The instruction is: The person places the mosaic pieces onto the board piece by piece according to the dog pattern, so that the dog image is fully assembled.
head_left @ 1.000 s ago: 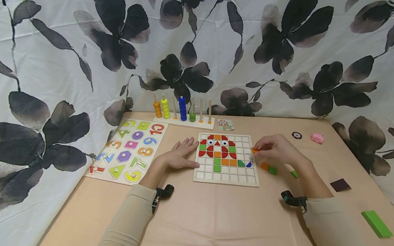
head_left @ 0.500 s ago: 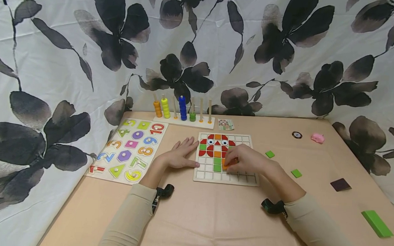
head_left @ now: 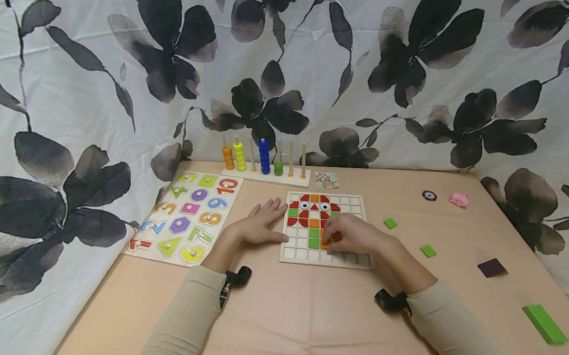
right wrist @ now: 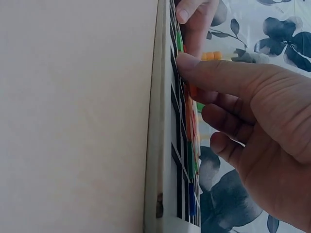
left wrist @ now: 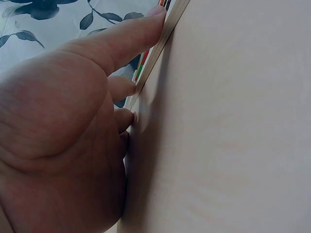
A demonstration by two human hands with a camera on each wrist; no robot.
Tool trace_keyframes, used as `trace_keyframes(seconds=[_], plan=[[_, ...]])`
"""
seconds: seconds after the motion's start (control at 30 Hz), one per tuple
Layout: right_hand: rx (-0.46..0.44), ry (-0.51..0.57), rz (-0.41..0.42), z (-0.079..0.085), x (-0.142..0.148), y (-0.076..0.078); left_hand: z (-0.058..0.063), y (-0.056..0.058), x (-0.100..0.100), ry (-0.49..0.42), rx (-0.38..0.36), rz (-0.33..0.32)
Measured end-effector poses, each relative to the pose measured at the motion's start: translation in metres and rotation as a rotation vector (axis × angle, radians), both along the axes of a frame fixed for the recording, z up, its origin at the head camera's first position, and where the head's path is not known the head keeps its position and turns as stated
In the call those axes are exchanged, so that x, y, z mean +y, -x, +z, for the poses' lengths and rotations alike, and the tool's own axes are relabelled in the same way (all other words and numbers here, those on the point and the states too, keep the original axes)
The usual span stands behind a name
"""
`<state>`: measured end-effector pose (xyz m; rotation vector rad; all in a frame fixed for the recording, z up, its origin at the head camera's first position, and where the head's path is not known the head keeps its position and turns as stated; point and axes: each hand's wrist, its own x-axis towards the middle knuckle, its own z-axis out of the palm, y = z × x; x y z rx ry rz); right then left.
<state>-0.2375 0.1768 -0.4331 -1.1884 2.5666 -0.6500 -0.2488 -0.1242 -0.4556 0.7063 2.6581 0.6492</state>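
Note:
My right hand [head_left: 351,234] pinches an orange tile [head_left: 325,244] between thumb and fingers, low over the grid board [head_left: 286,255]. The tile is right beside the lower green square tile [head_left: 314,243]; in the right wrist view the fingers partly hide the orange tile [right wrist: 193,91]. Red, green and orange tiles with two eye pieces form a pattern on the board's upper left. My left hand [head_left: 256,225] lies flat with fingers spread, its thumb and fingertips at the board's left edge. The left wrist view shows those fingertips [left wrist: 156,12] against the board's rim.
Left stands a number puzzle board [head_left: 202,195]; behind is a peg stacker [head_left: 265,175] with coloured beads, beside a small picture card [head_left: 326,180]. To the right lie green tiles [head_left: 428,251], a dark square [head_left: 492,267], a green block [head_left: 545,324], a pink piece [head_left: 459,200] and a round black disc [head_left: 429,195].
My right hand has moved left from beside the board to over its middle, carrying the orange tile, and has lowered it beside the green tiles. My left hand has stayed put.

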Motion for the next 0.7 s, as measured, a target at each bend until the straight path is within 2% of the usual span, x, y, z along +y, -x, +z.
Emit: trace_keyframes(seconds=[0.13,0.3,0.5,0.6,0.7], plan=[[-0.026,0.011,0.01,0.0,0.003,0.001,0.0,0.0,0.001,-0.004,0.005,0.004],[-0.1,0.119,-0.051,0.01,0.021,0.004,0.0,0.0,0.001,-0.007,0.0,0.009],[-0.074,0.255,-0.208,0.027,0.078,0.018,-0.001,0.001,0.0,0.005,0.004,0.01],[-0.078,0.242,-0.257,0.027,0.107,0.023,0.0,0.0,0.0,0.011,0.008,0.007],[-0.139,0.224,-0.281,0.022,0.128,0.027,0.0,-0.001,0.001,0.005,0.017,0.001]])
